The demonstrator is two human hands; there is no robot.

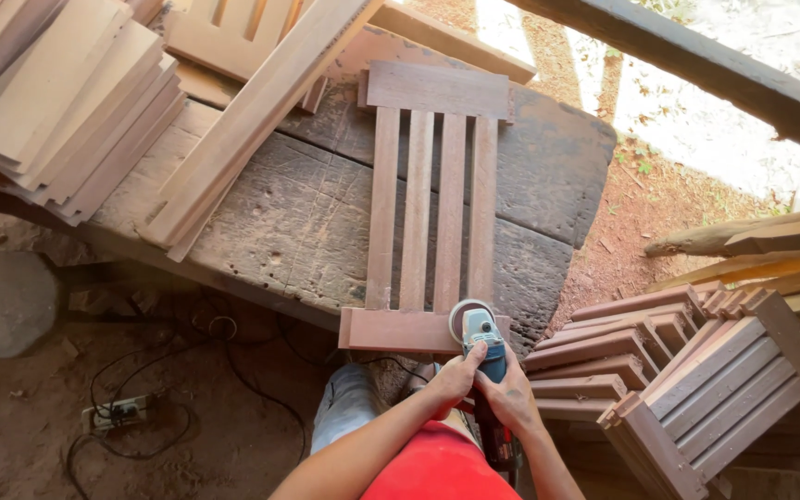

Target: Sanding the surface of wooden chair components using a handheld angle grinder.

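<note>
- Brown wood is all over this place, seen from the head camera looking down.
- A slatted panel (432,199) lies flat on an old, dark, cracked bench (298,213). It has four long slats and a wide board across each end.
- The near end board sticks out a little past the bench edge, close to the person.
- A grinder (481,347) with a round sanding disc sits on the right part of that near end board. The disc touches the wood.
- The left hand (456,375) is wrapped tight around the grinder body, from the left side.
- The right hand (511,393) is closed around the grinder handle, just behind the left hand.
- Both hands are shut on the tool, side by side and touching.
- The person wears a red top and grey trousers. One knee shows under the bench edge.
- A stack of flat boards (67,102) lies on the far left of the bench.
- A long plank (252,120) leans across the bench, between the stack and the panel.
- More slatted panels (696,380) are piled on the right, near the person's right arm.
- A power strip (115,413) with black cords lies on the dirt floor at the lower left.
- A round grey stone (2,301) sits on the ground at the left, well apart from the hands.
- Sun falls on the red dirt at the top right.
</note>
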